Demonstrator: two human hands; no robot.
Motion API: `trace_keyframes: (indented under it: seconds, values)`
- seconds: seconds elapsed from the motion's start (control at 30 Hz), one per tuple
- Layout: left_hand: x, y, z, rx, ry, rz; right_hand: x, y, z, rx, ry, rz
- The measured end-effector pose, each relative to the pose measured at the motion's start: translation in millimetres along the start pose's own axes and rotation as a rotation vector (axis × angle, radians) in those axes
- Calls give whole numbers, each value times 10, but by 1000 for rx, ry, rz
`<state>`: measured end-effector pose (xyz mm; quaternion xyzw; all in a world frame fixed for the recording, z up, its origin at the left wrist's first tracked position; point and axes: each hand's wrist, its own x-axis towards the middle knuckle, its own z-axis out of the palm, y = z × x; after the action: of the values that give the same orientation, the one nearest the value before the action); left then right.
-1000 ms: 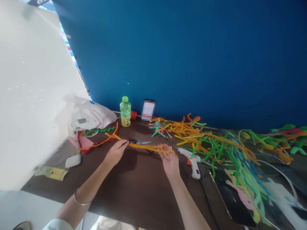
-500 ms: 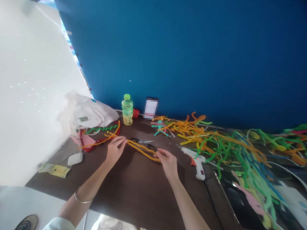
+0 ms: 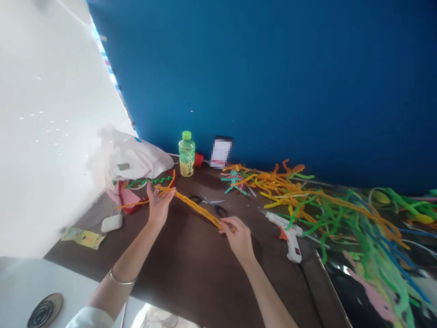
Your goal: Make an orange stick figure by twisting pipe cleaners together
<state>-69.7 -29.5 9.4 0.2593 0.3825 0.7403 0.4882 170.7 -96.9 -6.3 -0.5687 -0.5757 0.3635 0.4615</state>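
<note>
Orange pipe cleaners (image 3: 198, 210) stretch between my two hands, lying close together as one strand above the dark table. My left hand (image 3: 160, 204) pinches their upper left end, with some fingers lifted apart; loose orange ends stick out beyond it. My right hand (image 3: 238, 237) grips the lower right end between thumb and fingers. Just behind the strand lie open scissors (image 3: 211, 202) with dark handles. A small teal and pink pipe-cleaner figure (image 3: 234, 181) lies farther back.
A white glue gun (image 3: 288, 234) rests right of my right hand, beside a large heap of orange and green pipe cleaners (image 3: 293, 187). A green-capped bottle (image 3: 186, 155) and a phone (image 3: 221, 152) stand at the back. At left are a white case (image 3: 112, 223) and a plastic bag (image 3: 143, 159).
The orange pipe cleaners, spread apart before, now lie together in a straighter strand. Left-hand fingers have opened upward while the pinch stays. The view has shifted slightly.
</note>
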Motion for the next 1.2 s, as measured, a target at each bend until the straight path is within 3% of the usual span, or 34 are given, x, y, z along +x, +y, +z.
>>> trace_keyframes:
  seconds: [0.2,0.53,0.8,1.2]
  values:
    - [47,66,-11,-179,-149,-167,-16,6,37,-3,-97,-41]
    - [91,119,-46,-308,-140,-275,-12,-30,-22,-57,-100,-90]
    - [117,112,-34,-238,-75,-198,0,-35,-71,-40,-103,-26]
    - [156,161,-88,-383,-204,-255,61,-9,-173,-26,-10,38]
